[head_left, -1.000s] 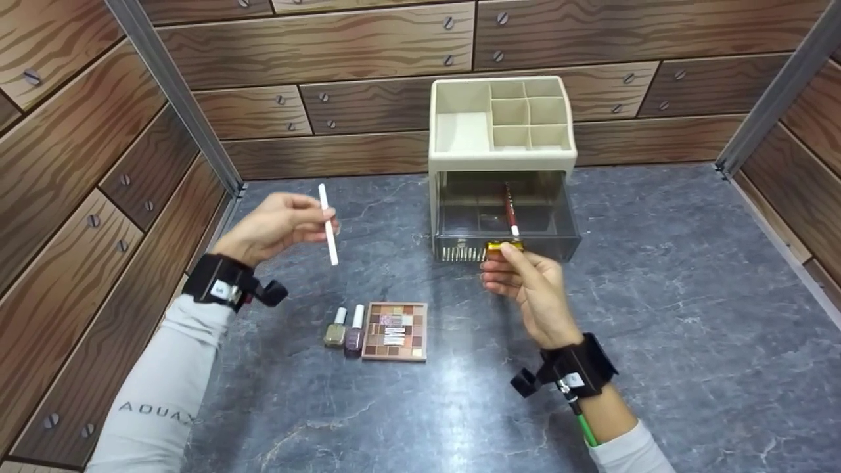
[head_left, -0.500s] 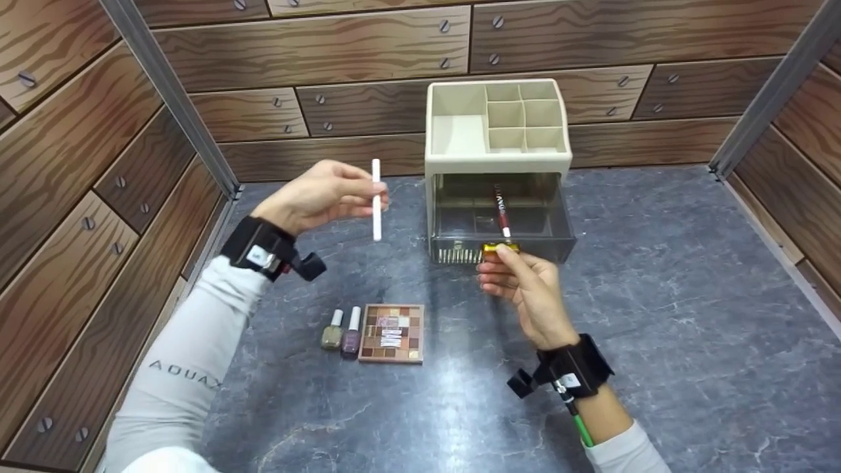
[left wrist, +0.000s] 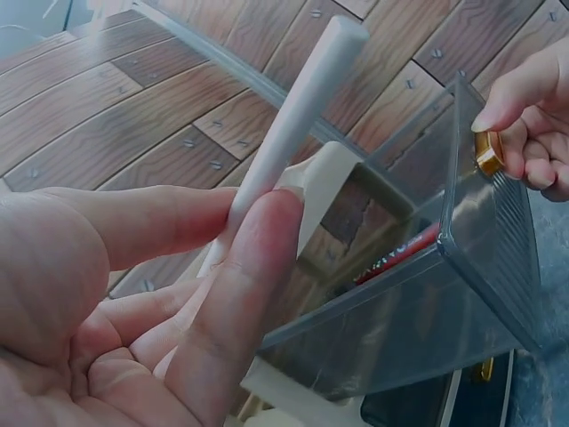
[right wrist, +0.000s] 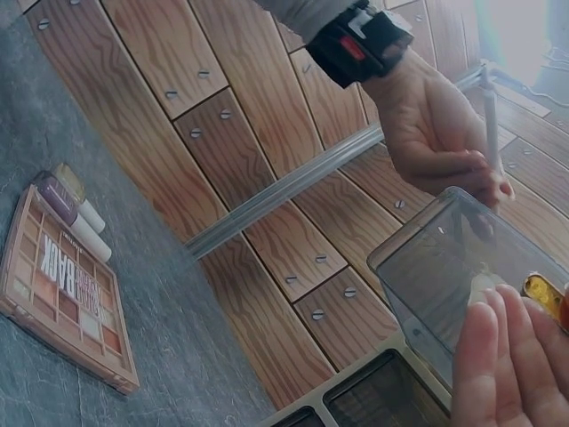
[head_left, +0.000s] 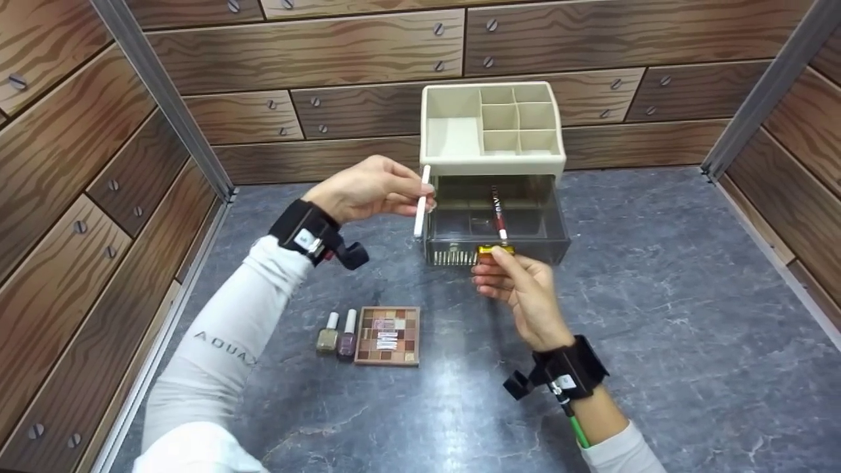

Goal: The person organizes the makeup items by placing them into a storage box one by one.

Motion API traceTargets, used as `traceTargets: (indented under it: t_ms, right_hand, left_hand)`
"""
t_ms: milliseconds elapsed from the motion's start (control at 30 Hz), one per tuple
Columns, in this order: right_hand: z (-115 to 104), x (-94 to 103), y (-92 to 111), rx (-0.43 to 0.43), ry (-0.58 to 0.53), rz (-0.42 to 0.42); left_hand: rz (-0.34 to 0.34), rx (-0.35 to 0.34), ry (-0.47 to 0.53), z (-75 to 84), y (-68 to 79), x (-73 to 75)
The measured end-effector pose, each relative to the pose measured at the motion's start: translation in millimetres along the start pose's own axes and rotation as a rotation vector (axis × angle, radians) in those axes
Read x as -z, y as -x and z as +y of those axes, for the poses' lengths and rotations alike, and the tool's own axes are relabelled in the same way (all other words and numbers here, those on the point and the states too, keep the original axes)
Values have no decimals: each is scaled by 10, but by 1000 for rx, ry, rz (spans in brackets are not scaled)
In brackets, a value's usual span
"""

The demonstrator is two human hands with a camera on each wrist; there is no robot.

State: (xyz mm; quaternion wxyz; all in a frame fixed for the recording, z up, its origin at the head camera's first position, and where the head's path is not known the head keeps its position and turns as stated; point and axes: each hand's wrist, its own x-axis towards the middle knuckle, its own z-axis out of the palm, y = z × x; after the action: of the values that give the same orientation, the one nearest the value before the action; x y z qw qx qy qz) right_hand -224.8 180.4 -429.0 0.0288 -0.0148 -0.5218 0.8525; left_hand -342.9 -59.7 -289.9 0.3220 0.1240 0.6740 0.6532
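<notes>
My left hand [head_left: 374,189] pinches a slim white stick [head_left: 420,217] between thumb and fingers, at the left side of an opened smoky clear drawer [head_left: 539,253]. In the left wrist view the white stick [left wrist: 293,116] stands tilted, and its lower end is hidden behind the fingers. With thumb and fingers, my right hand [head_left: 529,299] holds the gold knob [head_left: 485,250] on the drawer front. Inside the drawer lies a dark red pencil-shaped stick [head_left: 498,213] with pale lettering and a white end.
The cream organizer [head_left: 493,161] has open compartments on top. On the grey marbled table sit an eyeshadow palette [head_left: 387,351], a purple nail polish bottle [head_left: 346,345] and an olive one [head_left: 326,340]. Wood-patterned walls [head_left: 368,52] surround the table.
My left hand has carried the white stick rightward, from above the table's left part to the drawer's left edge. The right hand keeps hold of the knob, and the drawer stays out.
</notes>
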Motion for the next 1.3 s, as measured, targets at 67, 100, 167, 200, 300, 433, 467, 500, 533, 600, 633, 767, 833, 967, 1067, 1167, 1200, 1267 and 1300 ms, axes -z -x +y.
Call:
traceTargets:
  t_ms: [67, 100, 167, 200, 300, 433, 467, 500, 533, 600, 633, 767, 833, 967, 1067, 1167, 1200, 1267, 1300]
  right_hand:
    - [-1, 1, 2, 2, 5, 0]
    - [-2, 2, 2, 4, 6, 1]
    - [-3, 2, 1, 5, 7, -1]
    - [-2, 1, 2, 4, 7, 0]
    - [3, -4, 5, 0, 5, 2]
    - [12, -2, 6, -9, 2, 3]
    - [13, -2, 6, -11, 3, 3]
    - [13, -2, 6, -11, 1, 3]
    - [12, -1, 5, -10, -1, 4]
    - [11, 1, 3, -6, -6, 5]
    - [11, 1, 1, -3, -7, 4]
    - [10, -5, -1, -3, -10, -3]
    - [11, -8, -1, -7, -7, -6]
    - [11, -6, -3, -4, -8, 3]
    - [11, -5, -6, 2, -3, 8]
    - [13, -7, -4, 4, -4, 6]
    - [13, -9, -3, 3, -6, 3]
    - [16, -12, -1, 1, -11, -1]
    - [17, -14, 1, -1, -12, -2]
  left_hand:
    - [-1, 3, -5, 6, -58, -39]
    - [-2, 6, -7, 9, -88, -59]
    - [-1, 16, -22, 13, -148, -99]
    - [-1, 27, -34, 15, -179, -117]
    - [13, 69, -85, 24, -264, -179]
    - [39, 109, -169, 53, -348, -278]
    - [42, 110, -192, 63, -361, -307]
    - [43, 107, -213, 72, -371, -337]
    - [41, 103, -231, 79, -384, -367]
    - [33, 91, -260, 91, -407, -426]
    - [28, 89, -266, 94, -422, -453]
    - [26, 115, -284, 100, -490, -526]
    - [33, 141, -296, 106, -527, -548]
    - [42, 172, -324, 130, -602, -599]
    - [41, 194, -316, 142, -653, -654]
    - [50, 212, -287, 136, -695, -709]
    - [50, 214, -279, 129, -708, -727]
    - [57, 223, -260, 106, -730, -762]
    - [63, 229, -247, 92, -742, -779]
